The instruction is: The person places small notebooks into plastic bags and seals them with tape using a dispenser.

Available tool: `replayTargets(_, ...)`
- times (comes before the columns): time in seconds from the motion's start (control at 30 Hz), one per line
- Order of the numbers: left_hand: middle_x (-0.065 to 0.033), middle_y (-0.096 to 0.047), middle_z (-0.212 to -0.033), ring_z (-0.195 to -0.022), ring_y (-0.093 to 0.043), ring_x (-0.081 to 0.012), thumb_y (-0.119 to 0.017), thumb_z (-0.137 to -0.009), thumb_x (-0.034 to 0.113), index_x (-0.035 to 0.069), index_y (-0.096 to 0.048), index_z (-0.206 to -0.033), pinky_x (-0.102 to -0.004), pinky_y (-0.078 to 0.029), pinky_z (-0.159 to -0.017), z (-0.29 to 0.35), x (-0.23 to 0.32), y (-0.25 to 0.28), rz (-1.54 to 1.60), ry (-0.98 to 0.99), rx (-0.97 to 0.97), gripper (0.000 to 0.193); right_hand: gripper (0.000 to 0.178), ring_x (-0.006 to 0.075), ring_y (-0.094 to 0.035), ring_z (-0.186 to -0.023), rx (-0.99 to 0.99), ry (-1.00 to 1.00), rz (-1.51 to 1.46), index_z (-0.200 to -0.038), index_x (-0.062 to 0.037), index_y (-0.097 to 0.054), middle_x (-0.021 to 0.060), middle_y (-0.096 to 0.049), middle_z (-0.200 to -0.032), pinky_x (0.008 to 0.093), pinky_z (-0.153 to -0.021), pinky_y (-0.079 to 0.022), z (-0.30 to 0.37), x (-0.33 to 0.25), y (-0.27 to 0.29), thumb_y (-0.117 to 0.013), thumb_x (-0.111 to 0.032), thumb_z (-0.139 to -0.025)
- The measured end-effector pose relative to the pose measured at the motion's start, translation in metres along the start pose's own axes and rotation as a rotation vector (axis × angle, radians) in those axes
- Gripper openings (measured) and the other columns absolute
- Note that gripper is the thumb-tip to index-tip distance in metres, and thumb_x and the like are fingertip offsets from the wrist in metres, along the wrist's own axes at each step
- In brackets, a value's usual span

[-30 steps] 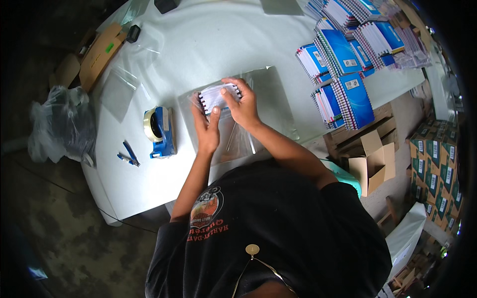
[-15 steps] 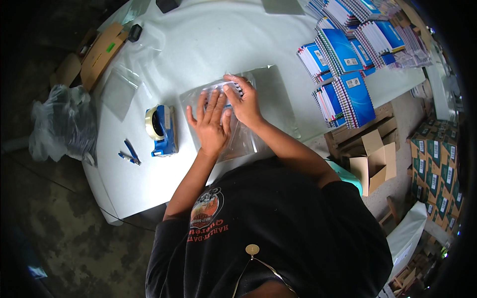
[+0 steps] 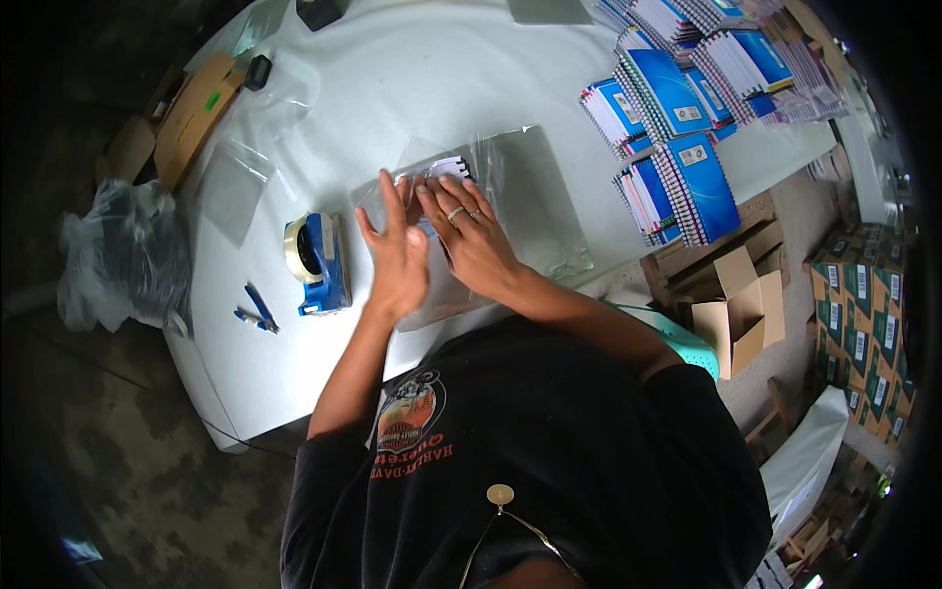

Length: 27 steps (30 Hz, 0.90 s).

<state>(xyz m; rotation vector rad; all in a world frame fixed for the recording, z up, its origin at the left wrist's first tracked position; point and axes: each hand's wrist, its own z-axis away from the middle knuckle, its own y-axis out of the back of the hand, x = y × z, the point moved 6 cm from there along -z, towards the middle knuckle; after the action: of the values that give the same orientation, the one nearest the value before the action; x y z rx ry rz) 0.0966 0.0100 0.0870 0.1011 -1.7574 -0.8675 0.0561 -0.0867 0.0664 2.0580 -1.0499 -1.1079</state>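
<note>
A spiral-bound notebook lies inside clear plastic wrapping, mostly covered by my hands. Only its white top edge and dark coil show beyond the fingers. My left hand is at the notebook's left side, fingers stretched and the thumb apart. Over the notebook's middle, my right hand lies flat on the plastic, its fingers extended and nearly meeting the left fingertips. Beneath it all is a stack of clear plastic sheets or bags; I cannot tell which.
A blue tape dispenser and blue-handled cutters sit on the white table to the left. Stacks of blue spiral notebooks stand at right. An open cardboard box and teal basket are beyond the table's right edge.
My right hand has moved down and left from the notebook's coil corner and now lies flat across it. My left hand has shifted slightly left and turned more on edge.
</note>
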Motion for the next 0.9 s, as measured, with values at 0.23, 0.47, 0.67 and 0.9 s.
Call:
replayTargets(0.23,-0.0112,-0.069,-0.085,-0.082,-0.062,-0.0218,-0.064,-0.084,0.03,0.004,-0.055,-0.121,-0.0343,-0.034,-0.096,-0.066,-0.016,0.026,-0.128,0.131,0.051,0.046,0.04,0.027,-0.044,-0.122,0.033,0.078,0.063,-0.119,-0.0005,-0.054,0.0125,-0.051,-0.126,0.041,-0.102,-0.034,-0.005,0.004,0.005,-0.052,-0.004,-0.08)
replayTargets(0.47,-0.0116,-0.068,-0.093,-0.094,-0.065,-0.0281,-0.064,-0.082,0.011,0.002,-0.069,-0.089,-0.0361,-0.05,-0.083,-0.036,0.004,0.006,-0.168,-0.274,0.315,0.011,0.034,0.0269,-0.045,-0.12,0.03,0.085,0.111,-0.115,-0.0014,-0.057,0.0121,-0.051,-0.123,0.0416,-0.105,-0.03,-0.005,0.006,-0.001,-0.05,-0.013,-0.083)
replayTargets(0.67,-0.0137,-0.065,-0.104,-0.106,-0.06,-0.0272,-0.059,-0.085,0.009,0.004,-0.067,-0.098,-0.043,-0.043,-0.096,-0.03,0.006,0.001,-0.171,-0.167,0.195,0.016,0.04,0.0315,-0.048,-0.116,0.339,0.214,-0.307,-0.118,-0.0029,-0.048,0.0177,-0.044,-0.127,0.0427,-0.099,-0.039,0.005,0.028,-0.005,-0.056,0.003,-0.078)
replayTargets(0.9,-0.0086,-0.068,-0.099,-0.092,-0.065,-0.0209,-0.062,-0.075,0.003,0.01,-0.067,-0.092,-0.0364,-0.048,-0.08,0.0,0.017,-0.003,-0.48,-0.333,0.284,0.019,0.045,0.0284,-0.056,-0.108,0.262,0.081,-0.446,-0.113,-0.0056,-0.05,0.0148,-0.056,-0.117,0.0383,-0.09,-0.046,-0.016,0.029,0.014,-0.061,0.011,-0.073)
